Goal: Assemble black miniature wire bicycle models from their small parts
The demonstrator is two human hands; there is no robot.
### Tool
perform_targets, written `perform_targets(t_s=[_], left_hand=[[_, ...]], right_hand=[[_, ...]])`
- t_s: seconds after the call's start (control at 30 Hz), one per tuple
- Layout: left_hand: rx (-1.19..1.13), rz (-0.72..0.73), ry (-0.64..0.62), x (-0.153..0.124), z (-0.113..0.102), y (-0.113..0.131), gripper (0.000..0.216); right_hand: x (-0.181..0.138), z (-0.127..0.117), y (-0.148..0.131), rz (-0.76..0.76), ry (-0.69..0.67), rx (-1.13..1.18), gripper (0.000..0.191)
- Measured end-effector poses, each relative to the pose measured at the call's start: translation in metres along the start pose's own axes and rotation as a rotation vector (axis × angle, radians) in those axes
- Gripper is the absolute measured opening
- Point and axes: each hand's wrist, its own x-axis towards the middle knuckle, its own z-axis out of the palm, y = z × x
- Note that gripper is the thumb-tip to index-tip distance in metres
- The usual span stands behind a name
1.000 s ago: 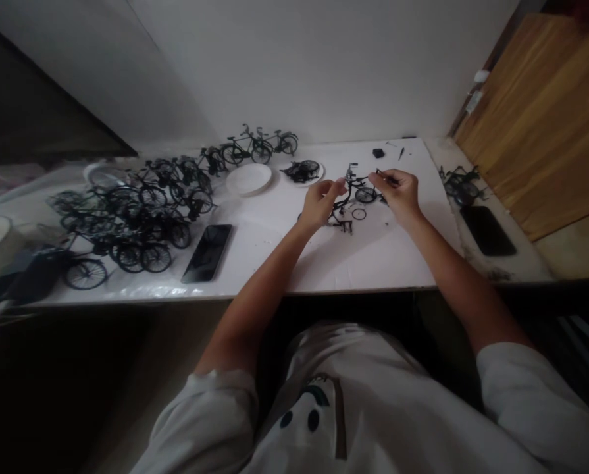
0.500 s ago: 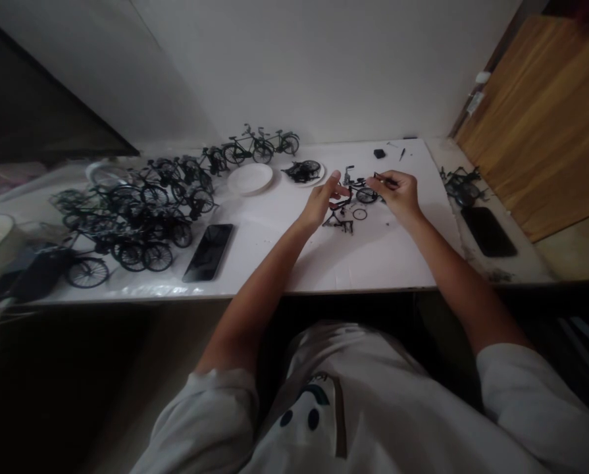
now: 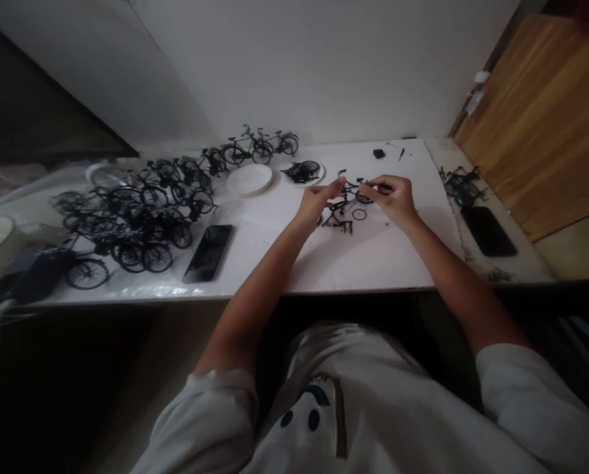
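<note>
A small black model bicycle, partly built, is held just above the white tabletop between both hands. My left hand pinches its left side near the handlebar. My right hand is closed on a thin black part pressed against the bicycle's rear. Below the hands lie a loose small wheel ring and a black frame piece.
Several finished model bicycles crowd the table's left. A dark phone lies in front of them. Two white plates sit behind, one with black parts. A second phone and more parts lie right, by a wooden panel.
My left hand opened briefly, then closed again on the bicycle. My right hand moved left, bringing its thin part up to the bicycle, which is now lifted slightly.
</note>
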Motion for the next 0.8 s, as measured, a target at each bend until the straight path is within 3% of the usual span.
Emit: perform_targets(t_s=[0.27,0.5,0.8], left_hand=[[0.038,0.018,-0.002,-0.0007,0.0003,0.0013,0.07],[-0.035,-0.068,-0.061,0.004,-0.0024,-0.0008,0.07],[-0.167,-0.151,-0.185,0.0089,-0.0031,-0.0018,0.044]], right_hand=[[-0.003,0.0028,-0.0025,0.0,0.022,-0.036,0.044],[-0.0056,0.0028,-0.0047,-0.014,0.038,-0.05,0.04],[-0.0041,0.0023,0.0002,-0.058,0.07,-0.043,0.04]])
